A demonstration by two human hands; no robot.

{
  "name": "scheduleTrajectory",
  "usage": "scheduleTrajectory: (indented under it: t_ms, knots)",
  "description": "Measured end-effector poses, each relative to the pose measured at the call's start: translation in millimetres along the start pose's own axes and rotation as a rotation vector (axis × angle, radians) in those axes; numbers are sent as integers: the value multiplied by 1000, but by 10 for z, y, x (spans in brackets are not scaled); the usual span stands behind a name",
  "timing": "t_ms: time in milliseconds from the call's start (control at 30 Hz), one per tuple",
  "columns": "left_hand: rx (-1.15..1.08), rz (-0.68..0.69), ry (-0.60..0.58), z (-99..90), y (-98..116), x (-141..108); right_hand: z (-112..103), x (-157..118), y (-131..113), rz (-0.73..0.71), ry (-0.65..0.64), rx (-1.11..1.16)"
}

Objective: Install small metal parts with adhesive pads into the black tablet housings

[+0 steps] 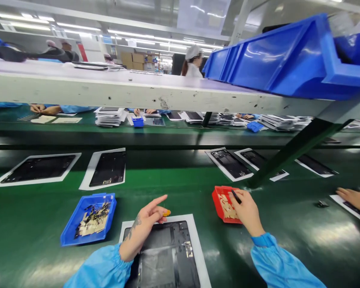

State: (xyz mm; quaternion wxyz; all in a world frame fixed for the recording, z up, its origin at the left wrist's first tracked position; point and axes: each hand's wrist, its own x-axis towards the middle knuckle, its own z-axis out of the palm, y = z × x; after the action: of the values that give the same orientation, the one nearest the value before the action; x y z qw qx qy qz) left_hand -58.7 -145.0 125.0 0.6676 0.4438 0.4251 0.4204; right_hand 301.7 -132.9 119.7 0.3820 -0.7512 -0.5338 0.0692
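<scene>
My left hand hovers over the top edge of a black tablet-like panel that lies on a white sheet. Its index finger points out while the other fingers curl round a small orange-yellow piece. Over the red bin is my right hand, closed on a slim black tool whose lower end is hidden. Small cream-coloured pieces fill that bin. To the left, a blue tray contains small black parts and pale strips.
More black panels on white sheets lie along the green belt. A green post rises right of the red bin. Overhead runs a shelf bearing blue bins. Another person's hand is at far right.
</scene>
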Motion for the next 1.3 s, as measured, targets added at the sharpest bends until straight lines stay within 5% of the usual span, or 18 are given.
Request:
scheduleTrajectory:
  t_ms: [100, 233, 367, 467, 800, 1000, 1300]
  knots:
    - [50, -9, 51, -145, 69, -108, 77, -145, -394, 3, 26, 162]
    - [34, 40, 75, -203, 161, -211, 215, -464, -1002, 67, -213, 611]
    - [-24, 70, 77, -194, 238, -277, 357, -817, -1455, -66, -521, 807]
    - [-55, 73, 64, -189, 282, -311, 429, -977, -1639, -206, -547, 970]
    - [-169, 31, 28, -183, 352, -344, 348, -986, -1766, -958, -404, 442]
    - [-229, -40, 15, -162, 361, -319, 428, -978, -1748, -1088, -290, 417]
    - [-260, -66, -5, -146, 382, -326, 456, -943, -1724, -1145, -297, 339]
